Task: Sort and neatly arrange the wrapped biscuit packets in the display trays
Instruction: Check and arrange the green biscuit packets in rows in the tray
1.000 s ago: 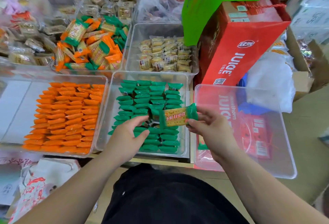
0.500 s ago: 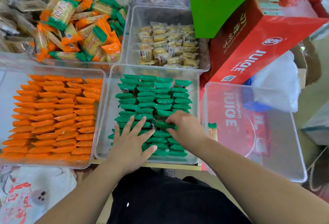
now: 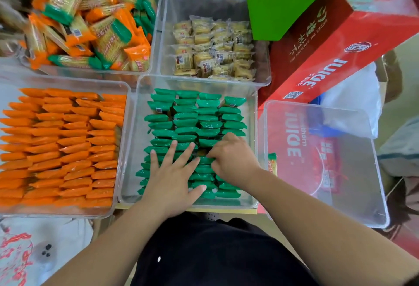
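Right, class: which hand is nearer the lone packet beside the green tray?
Right. The right hand sits just left of the lone packet, fingers curled on the green packets; the left hand lies flat farther left, across the same tray.

Green foil-wrapped biscuit packets (image 3: 195,124) are standing on edge in four rows in a clear plastic tray (image 3: 136,126), towards its right wall. Orange foil-wrapped packets (image 3: 63,145) are lying overlapped, filling a second clear tray (image 3: 68,81). One green-ended packet (image 3: 272,163) is leaning against a third clear tray's (image 3: 340,195) left wall.
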Demonstrator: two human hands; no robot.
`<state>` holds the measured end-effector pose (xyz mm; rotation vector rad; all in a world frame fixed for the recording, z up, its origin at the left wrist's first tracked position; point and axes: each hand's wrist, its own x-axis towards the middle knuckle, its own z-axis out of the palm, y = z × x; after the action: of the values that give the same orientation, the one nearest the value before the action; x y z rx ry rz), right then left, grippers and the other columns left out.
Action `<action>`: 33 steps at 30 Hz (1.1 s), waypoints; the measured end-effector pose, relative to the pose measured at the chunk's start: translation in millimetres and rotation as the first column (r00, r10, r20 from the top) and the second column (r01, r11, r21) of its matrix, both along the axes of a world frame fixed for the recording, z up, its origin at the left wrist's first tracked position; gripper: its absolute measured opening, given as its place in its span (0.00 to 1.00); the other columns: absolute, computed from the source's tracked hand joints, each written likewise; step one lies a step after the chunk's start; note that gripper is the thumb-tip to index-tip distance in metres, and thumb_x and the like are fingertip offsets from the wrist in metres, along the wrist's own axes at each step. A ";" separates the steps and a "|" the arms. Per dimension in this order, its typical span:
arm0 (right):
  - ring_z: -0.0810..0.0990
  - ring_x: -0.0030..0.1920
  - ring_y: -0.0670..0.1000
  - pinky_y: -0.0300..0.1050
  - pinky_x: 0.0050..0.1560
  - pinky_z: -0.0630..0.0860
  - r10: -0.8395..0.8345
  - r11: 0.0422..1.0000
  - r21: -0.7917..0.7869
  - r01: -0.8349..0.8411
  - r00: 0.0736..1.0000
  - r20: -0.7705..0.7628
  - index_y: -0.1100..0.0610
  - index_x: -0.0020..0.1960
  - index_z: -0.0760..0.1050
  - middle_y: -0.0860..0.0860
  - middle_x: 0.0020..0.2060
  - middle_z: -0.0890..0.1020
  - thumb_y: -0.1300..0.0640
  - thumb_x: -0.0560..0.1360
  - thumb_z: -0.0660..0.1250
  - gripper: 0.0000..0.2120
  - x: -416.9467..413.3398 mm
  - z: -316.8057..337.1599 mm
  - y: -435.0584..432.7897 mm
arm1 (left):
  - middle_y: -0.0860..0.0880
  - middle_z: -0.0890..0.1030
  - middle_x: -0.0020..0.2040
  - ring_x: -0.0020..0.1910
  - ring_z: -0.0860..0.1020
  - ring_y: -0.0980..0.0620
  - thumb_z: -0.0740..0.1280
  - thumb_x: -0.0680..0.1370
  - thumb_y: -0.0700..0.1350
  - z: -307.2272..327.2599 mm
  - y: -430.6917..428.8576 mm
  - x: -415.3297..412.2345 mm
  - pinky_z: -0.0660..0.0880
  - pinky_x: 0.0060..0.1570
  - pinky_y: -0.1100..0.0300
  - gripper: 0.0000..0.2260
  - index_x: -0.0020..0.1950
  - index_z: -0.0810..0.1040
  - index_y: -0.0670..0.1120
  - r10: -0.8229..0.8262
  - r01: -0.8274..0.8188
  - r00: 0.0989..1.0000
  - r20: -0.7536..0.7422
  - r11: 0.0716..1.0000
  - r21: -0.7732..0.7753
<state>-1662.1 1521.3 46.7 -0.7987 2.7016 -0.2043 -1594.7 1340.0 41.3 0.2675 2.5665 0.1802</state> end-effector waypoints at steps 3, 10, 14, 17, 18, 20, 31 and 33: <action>0.77 0.50 0.57 0.53 0.53 0.76 -0.194 0.980 -0.068 0.186 0.970 -0.148 0.53 0.50 0.85 0.49 0.43 0.83 0.53 0.69 0.74 0.10 -11.1 -3.6 1.8 | 0.57 0.32 0.80 0.78 0.30 0.44 0.51 0.77 0.72 -1.0 1.1 -1.5 0.32 0.72 0.32 0.35 0.81 0.54 0.59 0.006 -0.006 1.000 -0.001 1.000 -0.006; 0.70 0.60 0.54 0.49 0.62 0.66 -0.091 0.991 0.084 0.104 0.984 -0.154 0.51 0.58 0.80 0.47 0.53 0.80 0.45 0.78 0.66 0.14 -25.9 4.2 -7.7 | 0.53 0.27 0.78 0.77 0.28 0.41 0.52 0.76 0.73 0.8 6.1 -6.8 0.32 0.72 0.31 0.33 0.79 0.60 0.61 0.017 -0.017 1.000 -0.016 0.999 -0.035; 0.76 0.55 0.56 0.50 0.56 0.72 -0.233 0.963 -0.165 0.214 0.967 -0.105 0.56 0.53 0.80 0.51 0.48 0.83 0.49 0.76 0.71 0.11 -21.2 26.6 2.7 | 0.52 0.31 0.80 0.78 0.31 0.41 0.52 0.77 0.72 3.3 9.8 -9.1 0.33 0.72 0.31 0.31 0.77 0.64 0.60 0.025 -0.026 0.999 -0.035 0.999 -0.042; 0.80 0.47 0.53 0.48 0.49 0.77 -0.374 0.845 -0.387 0.369 0.925 0.068 0.57 0.50 0.80 0.51 0.44 0.83 0.53 0.74 0.75 0.10 -8.5 47.0 22.9 | 0.51 0.39 0.82 0.80 0.36 0.42 0.54 0.78 0.70 6.8 12.6 -10.0 0.36 0.74 0.34 0.29 0.76 0.66 0.60 0.064 -0.065 0.994 -0.084 0.998 -0.006; 0.80 0.44 0.49 0.44 0.46 0.77 -0.413 0.793 -0.437 0.423 0.902 0.124 0.56 0.48 0.80 0.48 0.41 0.83 0.53 0.72 0.76 0.09 -3.4 53.9 31.1 | 0.51 0.44 0.83 0.81 0.39 0.43 0.54 0.78 0.70 8.5 13.1 -9.3 0.37 0.76 0.35 0.29 0.76 0.68 0.59 0.080 -0.078 0.990 -0.115 0.997 0.020; 0.77 0.36 0.41 0.34 0.40 0.72 -0.479 0.682 -0.502 0.531 0.844 0.242 0.53 0.43 0.77 0.44 0.35 0.80 0.54 0.71 0.78 0.10 8.5 66.3 47.5 | 0.50 0.57 0.81 0.81 0.49 0.43 0.53 0.77 0.68 16.2 15.0 -5.3 0.45 0.77 0.36 0.29 0.73 0.73 0.57 0.152 -0.131 0.970 -0.190 0.984 0.122; 0.77 0.37 0.50 0.48 0.42 0.73 -0.277 0.188 -0.587 0.788 0.616 0.738 0.57 0.41 0.77 0.53 0.33 0.80 0.62 0.71 0.78 0.09 85.4 102.7 97.1 | 0.46 0.85 0.44 0.38 0.81 0.59 0.66 0.81 0.38 95.2 59.7 34.6 0.78 0.40 0.66 0.06 0.49 0.84 0.44 0.722 -0.706 0.575 0.385 0.200 0.680; 0.78 0.39 0.51 0.46 0.44 0.73 -0.236 0.173 -0.571 0.803 0.596 0.767 0.58 0.42 0.78 0.55 0.35 0.82 0.60 0.71 0.78 0.09 92.8 103.2 102.1 | 0.47 0.84 0.39 0.36 0.81 0.56 0.67 0.80 0.37 102.2 63.1 42.0 0.78 0.42 0.60 0.06 0.46 0.83 0.42 0.746 -0.707 0.542 0.388 0.154 0.691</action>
<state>-1569.3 1623.4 149.9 0.2142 1.9633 -1.9246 -1552.7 1403.1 143.5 -0.7594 2.1986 1.7639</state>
